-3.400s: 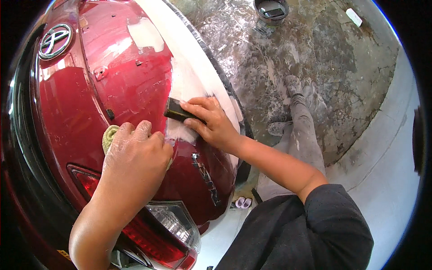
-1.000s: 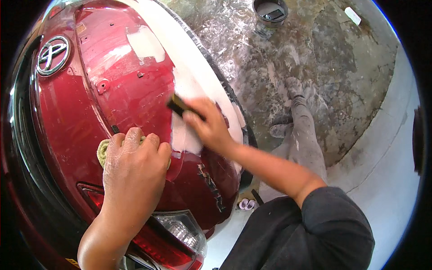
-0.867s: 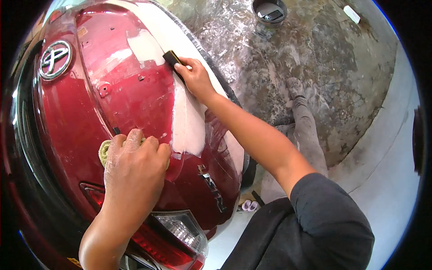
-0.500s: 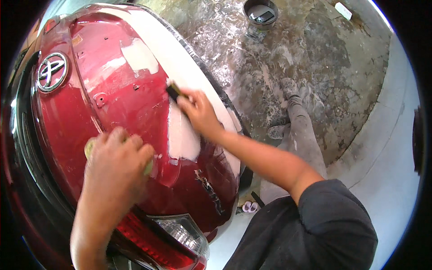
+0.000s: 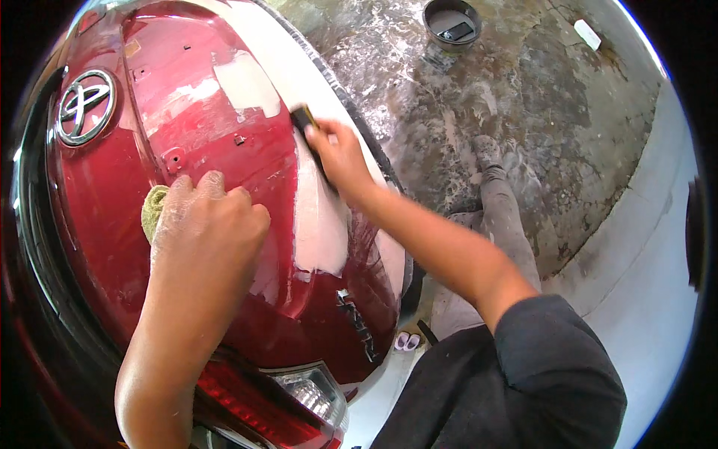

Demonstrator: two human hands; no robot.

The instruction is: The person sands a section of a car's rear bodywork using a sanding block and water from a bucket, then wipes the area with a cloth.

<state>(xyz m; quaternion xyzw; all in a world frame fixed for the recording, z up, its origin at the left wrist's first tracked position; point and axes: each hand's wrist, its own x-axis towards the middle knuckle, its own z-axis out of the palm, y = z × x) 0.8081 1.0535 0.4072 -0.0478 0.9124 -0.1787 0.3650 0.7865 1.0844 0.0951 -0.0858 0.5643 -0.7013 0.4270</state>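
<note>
My left hand (image 5: 209, 217) is closed around a yellow-green sponge (image 5: 153, 212), whose edge pokes out on the left, over the dark red rear panel (image 5: 247, 176) of a car. Much of the sponge is hidden under the fingers. My right hand (image 5: 340, 153) grips a long black sanding block (image 5: 303, 117) with a yellowish edge. The block lies along the border between the red paint and the pale filler strip (image 5: 318, 232). Farther up the panel is another pale filler patch (image 5: 248, 84).
A round chrome emblem (image 5: 86, 108) sits at the left, a tail light (image 5: 307, 393) near the bottom. Beyond the whitish bumper (image 5: 299, 52), a black bucket of cloudy liquid (image 5: 452, 22) with a dark block inside stands on the wet, stained floor (image 5: 568, 127). A white object (image 5: 587, 35) lies farther right.
The view has shifted slightly. My right hand has slid the sanding block a little farther up along the panel. My left hand, blurred before, is now sharper, still holding the sponge.
</note>
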